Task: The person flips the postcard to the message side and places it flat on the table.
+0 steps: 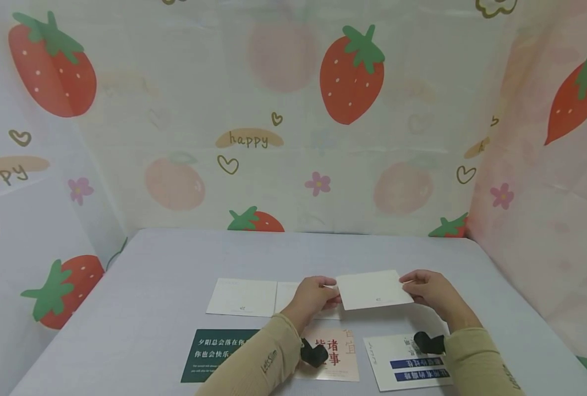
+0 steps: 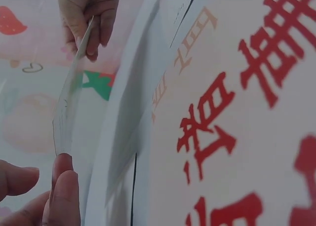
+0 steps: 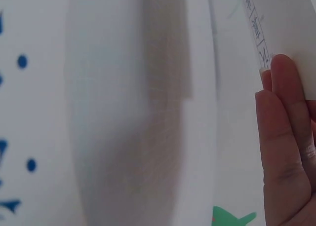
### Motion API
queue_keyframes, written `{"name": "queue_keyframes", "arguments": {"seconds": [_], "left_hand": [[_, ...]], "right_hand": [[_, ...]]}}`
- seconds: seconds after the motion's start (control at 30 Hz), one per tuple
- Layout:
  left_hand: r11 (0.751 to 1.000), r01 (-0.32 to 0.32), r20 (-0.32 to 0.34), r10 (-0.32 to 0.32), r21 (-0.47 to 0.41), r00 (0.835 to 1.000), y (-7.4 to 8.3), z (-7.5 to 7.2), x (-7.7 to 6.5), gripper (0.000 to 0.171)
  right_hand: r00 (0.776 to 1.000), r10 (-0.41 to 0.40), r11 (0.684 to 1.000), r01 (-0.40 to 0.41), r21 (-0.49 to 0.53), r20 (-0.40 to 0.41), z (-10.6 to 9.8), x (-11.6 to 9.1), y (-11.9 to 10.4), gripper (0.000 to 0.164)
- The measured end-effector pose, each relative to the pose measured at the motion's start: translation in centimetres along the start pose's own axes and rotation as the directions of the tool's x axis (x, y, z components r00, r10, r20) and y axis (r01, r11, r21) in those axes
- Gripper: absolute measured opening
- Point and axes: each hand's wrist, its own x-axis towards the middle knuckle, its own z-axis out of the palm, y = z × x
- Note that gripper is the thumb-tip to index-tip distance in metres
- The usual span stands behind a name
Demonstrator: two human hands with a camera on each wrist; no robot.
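A white postcard (image 1: 374, 290) with a tiny mark near its lower edge is held up off the table, slightly tilted. My right hand (image 1: 429, 291) pinches its right end between thumb and fingers; the right wrist view shows the fingertips (image 3: 284, 78) against the card. At the card's left end is my left hand (image 1: 313, 300), its fingertips (image 2: 63, 164) right at the card's edge and its thumb (image 2: 19, 179) spread away from them. Behind the left hand lies another white card (image 1: 285, 291), partly hidden, beside a further white card (image 1: 241, 297).
Along the front lie a dark green card (image 1: 199, 368) with white writing, a pale pink card (image 1: 345, 368) with red characters, and a white card (image 1: 382, 374) with blue bands. My sleeves partly cover them. A strawberry-printed cloth (image 1: 283, 110) hangs behind the white table (image 1: 140, 286).
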Motion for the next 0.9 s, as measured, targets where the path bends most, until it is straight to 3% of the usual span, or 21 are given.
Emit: {"name": "queue_keyframes", "arguments": {"seconds": [0.33,0.9], "left_hand": [[0.999,-0.002,0.006,0.002,0.041,1.000,-0.45,0.01,-0.29,0.029],[0.996,0.078,0.029,-0.076,-0.042,0.997,-0.72,0.28,-0.28,0.028]], "right_hand": [[1.000,0.014,1.000,-0.014,0.008,-0.009,0.03,0.09,0.38,0.024],[1.000,0.020,1.000,-0.021,-0.022,-0.010,0.16,0.29,0.90,0.023]]}}
